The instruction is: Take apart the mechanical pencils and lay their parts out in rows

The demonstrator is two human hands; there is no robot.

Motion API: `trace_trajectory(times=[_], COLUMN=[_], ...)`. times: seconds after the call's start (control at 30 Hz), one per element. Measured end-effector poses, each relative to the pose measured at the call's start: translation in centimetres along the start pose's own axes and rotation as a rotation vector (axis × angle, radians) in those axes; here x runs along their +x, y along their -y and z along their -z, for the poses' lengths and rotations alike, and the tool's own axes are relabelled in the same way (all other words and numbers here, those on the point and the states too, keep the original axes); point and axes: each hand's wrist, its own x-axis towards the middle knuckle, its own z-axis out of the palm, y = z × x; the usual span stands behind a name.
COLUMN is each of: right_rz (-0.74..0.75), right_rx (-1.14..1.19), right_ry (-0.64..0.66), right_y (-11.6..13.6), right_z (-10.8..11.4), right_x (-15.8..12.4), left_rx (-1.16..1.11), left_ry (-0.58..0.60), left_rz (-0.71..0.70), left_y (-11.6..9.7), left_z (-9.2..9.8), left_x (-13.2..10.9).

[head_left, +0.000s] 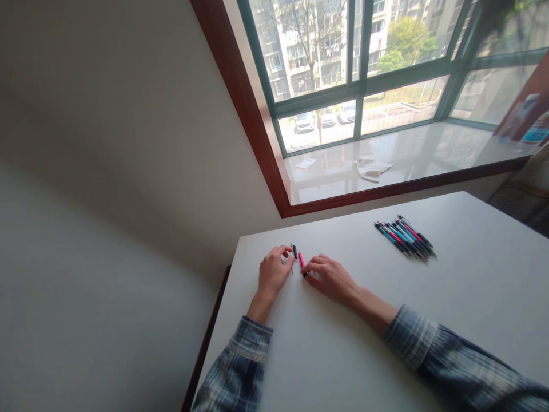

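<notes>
Near the far left corner of the table, both my hands are over pen parts. The thumb and forefinger of my left hand (274,270) are curled in, their tips at a small black pen part (295,252). A thin, pale rod (292,269), perhaps a refill, shows by the thumb. Just to the right, my right hand (332,277) has its fingertips closed on the black lower end of a pink pen barrel (301,260). The other fingers of that hand are bent, close to the tabletop. A gap separates the two hands.
A row of several pens (405,237), pink, teal and black, lies at the back right of the white table (343,366). Behind is a window sill (330,177) with a cloth (372,169). A wall (128,200) borders the left side.
</notes>
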Motion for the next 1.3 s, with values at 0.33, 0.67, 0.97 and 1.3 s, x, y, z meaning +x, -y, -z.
trace_trajectory(times=[0.33, 0.67, 0.97, 1.3], right_rz=[0.008, -0.031, -0.057, -0.065], right_rx=[-0.003, -0.006, -0.007, 0.000], right_ry=[0.005, 0.018, 0.020, 0.020], right_y=[0.42, 0.57, 0.74, 0.43], right_z=[-0.08, -0.16, -0.15, -0.45], right_x=[0.22, 0.61, 0.95, 0.92], left_rx=[-0.032, -0.049, -0.080, -0.098], left_ry=[-0.013, 0.002, -0.004, -0.008], left_rz=[0.027, 0.053, 0.041, 0.019], left_y=[-0.28, -0.35, -0.33, -0.24], left_z=[0.08, -0.14, -0.25, -0.73], left_x=[0.17, 0.25, 0.27, 0.30])
